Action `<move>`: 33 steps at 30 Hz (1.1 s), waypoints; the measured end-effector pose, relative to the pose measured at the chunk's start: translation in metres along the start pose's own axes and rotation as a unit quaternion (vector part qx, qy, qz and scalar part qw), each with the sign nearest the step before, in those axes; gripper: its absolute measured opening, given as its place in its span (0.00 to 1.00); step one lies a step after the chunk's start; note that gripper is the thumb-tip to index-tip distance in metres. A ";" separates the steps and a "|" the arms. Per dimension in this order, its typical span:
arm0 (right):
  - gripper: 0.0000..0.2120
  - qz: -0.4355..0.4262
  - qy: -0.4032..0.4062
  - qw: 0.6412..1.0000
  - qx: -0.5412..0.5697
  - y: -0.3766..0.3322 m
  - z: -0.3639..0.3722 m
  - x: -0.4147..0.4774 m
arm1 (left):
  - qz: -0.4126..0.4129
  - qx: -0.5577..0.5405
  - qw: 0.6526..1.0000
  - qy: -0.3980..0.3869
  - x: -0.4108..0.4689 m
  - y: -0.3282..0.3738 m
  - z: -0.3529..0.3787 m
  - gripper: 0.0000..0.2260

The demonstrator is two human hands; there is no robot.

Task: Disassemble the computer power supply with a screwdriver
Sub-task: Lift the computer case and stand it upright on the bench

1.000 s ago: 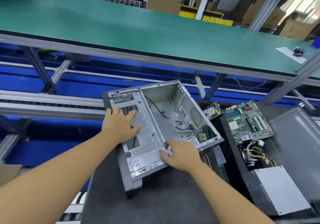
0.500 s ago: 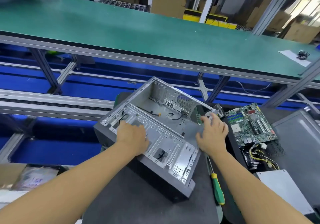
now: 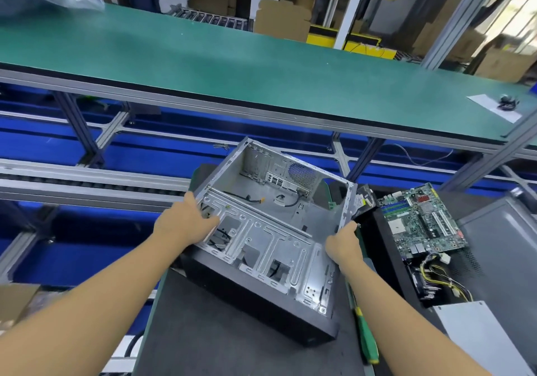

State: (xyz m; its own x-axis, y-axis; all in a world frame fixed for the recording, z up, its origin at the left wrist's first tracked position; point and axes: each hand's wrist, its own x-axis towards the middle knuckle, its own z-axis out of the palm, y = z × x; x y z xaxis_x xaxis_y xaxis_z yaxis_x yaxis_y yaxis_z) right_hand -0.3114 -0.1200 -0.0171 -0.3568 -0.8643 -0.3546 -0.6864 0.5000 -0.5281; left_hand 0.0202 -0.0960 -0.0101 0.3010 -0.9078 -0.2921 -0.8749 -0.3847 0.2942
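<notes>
An emptied grey computer case (image 3: 270, 230) with a black front lies open side up on the dark work mat (image 3: 220, 340). My left hand (image 3: 186, 221) grips its left rim, fingers curled into the drive-bay frame. My right hand (image 3: 343, 242) grips the right rim. A green-handled screwdriver (image 3: 366, 335) lies on the mat just right of the case, under my right forearm. The silver power supply (image 3: 476, 338) with its yellow and black wire bundle (image 3: 438, 277) sits at the lower right.
A green motherboard (image 3: 418, 221) rests on a black panel right of the case, with a grey side panel (image 3: 505, 247) beyond it. A long green conveyor table (image 3: 232, 64) runs across the back, above blue rails. Cardboard boxes stand behind it.
The case has been turned and shifted away from me, its open interior now facing back-right. My right hand moved from the top edge down to the right rim; my left slid to the left rim.
</notes>
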 end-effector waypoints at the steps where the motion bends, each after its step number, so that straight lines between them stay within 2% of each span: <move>1: 0.27 -0.007 -0.006 1.000 -0.001 -0.002 -0.002 0.009 | 0.002 0.003 1.000 0.008 0.000 -0.001 0.000 0.37; 3: 0.27 -0.027 -0.026 0.999 0.032 -0.010 -0.009 0.027 | -0.015 0.007 1.000 -0.005 0.000 -0.003 -0.005 0.34; 6: 0.28 -0.027 -0.093 0.981 0.166 -0.014 -0.025 0.046 | -0.059 -0.027 0.997 -0.047 0.004 -0.009 -0.007 0.39; 9: 0.39 0.045 -0.144 0.969 0.195 -0.001 -0.028 0.046 | -0.089 -0.187 0.975 -0.083 0.010 -0.008 -0.003 0.40; 12: 0.37 0.120 -0.184 0.955 0.202 0.008 -0.012 0.040 | -0.148 -0.344 0.921 -0.106 0.022 0.003 -0.006 0.43; 16: 0.28 0.098 -0.121 0.964 0.216 0.000 -0.005 0.042 | -0.172 -0.379 0.900 -0.134 0.035 0.007 -0.005 0.46; 20: 0.21 0.076 -0.092 0.964 0.239 0.000 -0.002 0.043 | -0.178 -0.267 0.945 -0.058 0.041 0.012 0.005 0.47; 22: 0.17 0.064 -0.082 0.966 0.239 -0.002 -0.003 0.046 | -0.187 -0.242 0.951 -0.044 0.042 0.014 0.007 0.46; 27: 0.12 0.020 -0.062 0.965 0.253 -0.011 -0.007 0.055 | -0.196 -0.294 0.935 0.005 0.040 0.017 0.005 0.35; 30: 0.09 -0.028 -0.035 0.961 0.274 -0.022 -0.014 0.062 | -0.179 -0.346 0.920 0.041 0.042 0.027 -0.008 0.35; 32: 0.10 -0.074 -0.009 0.957 0.280 -0.033 -0.021 0.067 | -0.170 -0.374 0.909 0.064 0.046 0.036 -0.020 0.36; 33: 0.13 -0.103 0.003 0.954 0.282 -0.038 -0.024 0.069 | -0.167 -0.375 0.909 0.076 0.048 0.039 -0.026 0.33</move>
State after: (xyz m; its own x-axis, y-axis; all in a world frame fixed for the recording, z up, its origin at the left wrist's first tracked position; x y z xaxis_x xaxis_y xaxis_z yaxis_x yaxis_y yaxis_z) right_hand -0.3255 -0.1999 -0.0027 -0.2570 -0.9465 -0.1952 -0.2923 0.2686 -0.9178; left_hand 0.0103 -0.1593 0.0108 0.6011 -0.7101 -0.3667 -0.2378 -0.5969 0.7663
